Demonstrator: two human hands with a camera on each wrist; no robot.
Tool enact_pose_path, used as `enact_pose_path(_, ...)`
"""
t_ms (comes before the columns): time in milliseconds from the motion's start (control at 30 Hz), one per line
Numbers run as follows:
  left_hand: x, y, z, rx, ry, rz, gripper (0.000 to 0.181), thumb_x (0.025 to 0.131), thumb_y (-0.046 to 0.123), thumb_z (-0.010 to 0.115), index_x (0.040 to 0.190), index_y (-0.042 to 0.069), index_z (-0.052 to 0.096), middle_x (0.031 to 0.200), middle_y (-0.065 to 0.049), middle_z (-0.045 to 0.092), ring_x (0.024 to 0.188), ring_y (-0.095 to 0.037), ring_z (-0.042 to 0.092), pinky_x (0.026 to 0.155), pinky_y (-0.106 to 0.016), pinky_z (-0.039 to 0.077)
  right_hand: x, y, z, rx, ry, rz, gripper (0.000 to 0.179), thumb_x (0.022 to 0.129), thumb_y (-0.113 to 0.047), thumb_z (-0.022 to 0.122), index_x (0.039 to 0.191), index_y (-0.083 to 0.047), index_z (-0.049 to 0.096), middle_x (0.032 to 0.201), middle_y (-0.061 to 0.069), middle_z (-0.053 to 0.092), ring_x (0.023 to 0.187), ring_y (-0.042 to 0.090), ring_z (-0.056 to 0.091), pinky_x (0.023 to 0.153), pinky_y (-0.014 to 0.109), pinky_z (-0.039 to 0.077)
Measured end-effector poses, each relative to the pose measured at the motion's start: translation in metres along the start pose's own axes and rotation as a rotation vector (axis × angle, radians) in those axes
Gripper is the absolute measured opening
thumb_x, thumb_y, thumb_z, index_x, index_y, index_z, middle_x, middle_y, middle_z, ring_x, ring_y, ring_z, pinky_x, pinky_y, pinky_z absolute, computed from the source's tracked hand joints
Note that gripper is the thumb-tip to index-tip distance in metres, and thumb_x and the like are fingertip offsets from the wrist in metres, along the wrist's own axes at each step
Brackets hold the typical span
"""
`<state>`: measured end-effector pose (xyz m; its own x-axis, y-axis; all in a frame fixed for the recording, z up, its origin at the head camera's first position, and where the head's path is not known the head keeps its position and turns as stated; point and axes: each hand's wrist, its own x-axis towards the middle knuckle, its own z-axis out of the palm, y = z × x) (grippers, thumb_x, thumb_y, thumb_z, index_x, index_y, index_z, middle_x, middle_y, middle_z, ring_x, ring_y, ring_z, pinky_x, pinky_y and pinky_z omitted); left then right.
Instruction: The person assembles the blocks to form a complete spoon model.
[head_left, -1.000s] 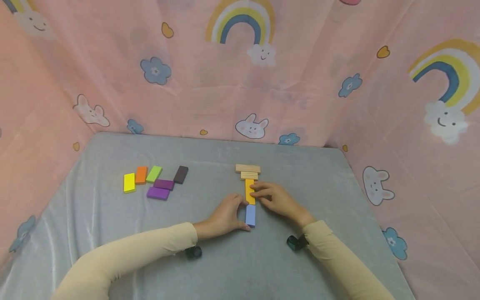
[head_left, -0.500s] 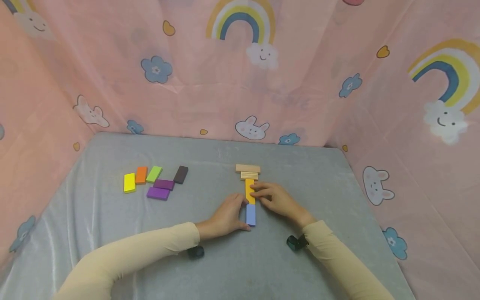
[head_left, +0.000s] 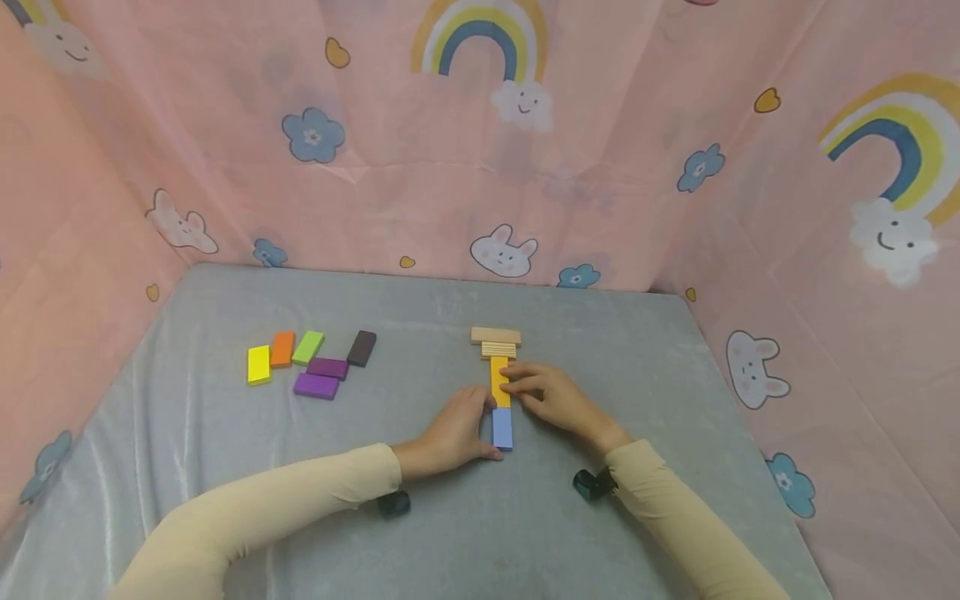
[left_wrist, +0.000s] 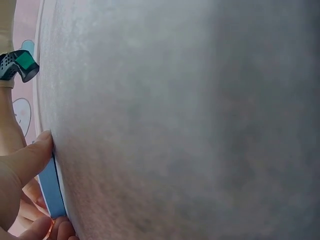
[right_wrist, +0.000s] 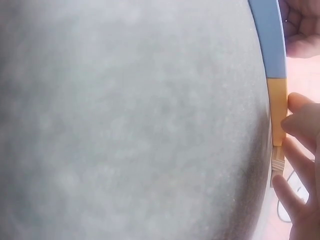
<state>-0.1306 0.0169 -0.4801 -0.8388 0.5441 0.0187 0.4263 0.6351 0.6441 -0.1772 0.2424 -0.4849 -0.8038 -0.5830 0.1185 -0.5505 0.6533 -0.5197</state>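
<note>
My left hand holds the flat blue block lengthwise, thumb at its near end and fingertips by its far end. In the left wrist view the blue block shows between thumb and fingers. Directly beyond it, end to end, lies an orange-yellow block. My right hand rests its fingertips on that block from the right. In the right wrist view the thumb and fingers overlap the edge of the orange-yellow block. Farther on lie a ridged light-wood piece and a crosswise plain wooden block.
At the left lie loose blocks: yellow, orange, green, dark brown, dark purple and violet. A grey cloth covers the table. Pink printed curtains enclose its back and sides.
The blue block's near end has shifted very slightly right and away, along with my left hand. My right hand and the other blocks stay about where they were.
</note>
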Motion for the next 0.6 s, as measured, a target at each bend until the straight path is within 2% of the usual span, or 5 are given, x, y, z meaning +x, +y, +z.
enact_pose_path(233, 0.0002, -0.0001, -0.0004, -0.008, -0.006, -0.009, 0.068, 0.067, 0.034, 0.092, 0.116, 0.008, 0.053, 0.109, -0.001, 0.057, 0.099, -0.015, 0.052, 0.089, -0.031, 0.048, 0.0005, -0.0021, -0.0013, 0.001, 0.002, -0.005, 0.029, 0.092, -0.005, 0.067, 0.118, -0.015, 0.074, 0.137, 0.000, 0.063, 0.137, 0.026, 0.052, 0.113, 0.049, 0.042)
enact_pose_path(600, 0.0025, -0.0028, -0.0029, -0.018, -0.030, 0.015, 0.071, 0.065, 0.033, 0.093, 0.117, 0.006, 0.053, 0.107, -0.002, 0.057, 0.098, -0.015, 0.051, 0.087, -0.031, 0.047, 0.0003, -0.0014, -0.0001, 0.002, 0.014, -0.021, 0.031, 0.090, -0.002, 0.068, 0.117, -0.015, 0.074, 0.136, 0.000, 0.064, 0.136, 0.026, 0.053, 0.112, 0.050, 0.043)
